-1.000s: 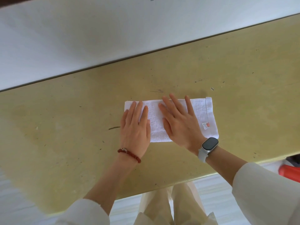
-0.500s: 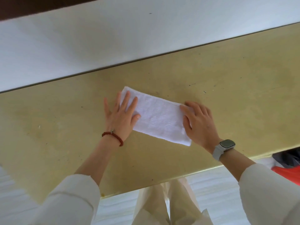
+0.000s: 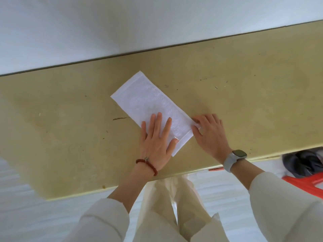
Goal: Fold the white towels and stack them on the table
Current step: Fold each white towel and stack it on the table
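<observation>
Left hand [image 3: 156,140] flattens towel [image 3: 148,105]; right hand [image 3: 208,132] pinches its corner

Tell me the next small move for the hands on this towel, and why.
Probably lift the near end with the right hand and fold it over toward the far end. The white towel lies as a long narrow strip, slanted on the yellow table; the left hand presses it flat, and the right hand's fingers curl at its near corner.

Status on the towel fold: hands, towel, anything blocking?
Left hand flat on towel, pressing. Right hand pinching its near right corner. Towel a folded strip, lying diagonal on table. Nothing blocking.
</observation>
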The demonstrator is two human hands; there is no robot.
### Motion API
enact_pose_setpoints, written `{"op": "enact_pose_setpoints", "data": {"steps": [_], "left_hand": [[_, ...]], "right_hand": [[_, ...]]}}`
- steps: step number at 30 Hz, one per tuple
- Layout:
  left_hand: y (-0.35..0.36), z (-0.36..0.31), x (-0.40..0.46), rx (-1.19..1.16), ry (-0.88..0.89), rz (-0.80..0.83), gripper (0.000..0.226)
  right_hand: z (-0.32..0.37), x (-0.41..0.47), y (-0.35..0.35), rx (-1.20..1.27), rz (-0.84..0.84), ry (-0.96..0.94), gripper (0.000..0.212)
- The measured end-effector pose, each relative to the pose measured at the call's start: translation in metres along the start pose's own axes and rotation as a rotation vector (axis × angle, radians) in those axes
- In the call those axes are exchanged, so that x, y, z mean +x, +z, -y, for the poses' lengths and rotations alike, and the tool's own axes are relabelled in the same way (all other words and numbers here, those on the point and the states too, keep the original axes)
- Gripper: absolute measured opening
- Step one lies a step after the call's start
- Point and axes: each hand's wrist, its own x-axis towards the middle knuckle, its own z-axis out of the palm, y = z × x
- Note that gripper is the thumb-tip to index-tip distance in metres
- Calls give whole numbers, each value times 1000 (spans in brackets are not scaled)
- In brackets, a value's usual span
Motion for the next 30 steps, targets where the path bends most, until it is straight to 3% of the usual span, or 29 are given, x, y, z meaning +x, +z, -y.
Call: {"op": "enact_pose_setpoints", "data": {"steps": [4, 7, 9, 11, 14, 19, 22, 26, 30], "left_hand": [[7, 8, -4, 72, 53, 8, 59], [7, 11, -3, 86, 76, -5, 60], [6, 13, -3, 80, 81, 0, 61], [5, 13, -3, 52, 76, 0, 61], [4, 13, -3, -37, 45, -11, 60], [0, 13, -6, -138, 43, -34, 52], [-4, 10, -6, -200, 32, -45, 53], [-13, 4, -9, -357, 38, -63, 63], [-8, 2, -20, -318, 81, -70, 71]], "right_hand": [[8, 9, 0, 21, 165, 180, 19], [14, 10, -3, 95, 172, 220, 13], [15, 10, -6, 257, 167, 283, 7], [14, 8, -9, 493, 197, 340, 15], [4, 3, -17, 628, 216, 188, 24], [-10, -5, -22, 429, 304, -111, 46], [-11, -3, -22, 300, 277, -239, 38], [-5, 8, -27, 335, 156, -226, 25], [9, 20, -34, 455, 117, -108, 15]]}}
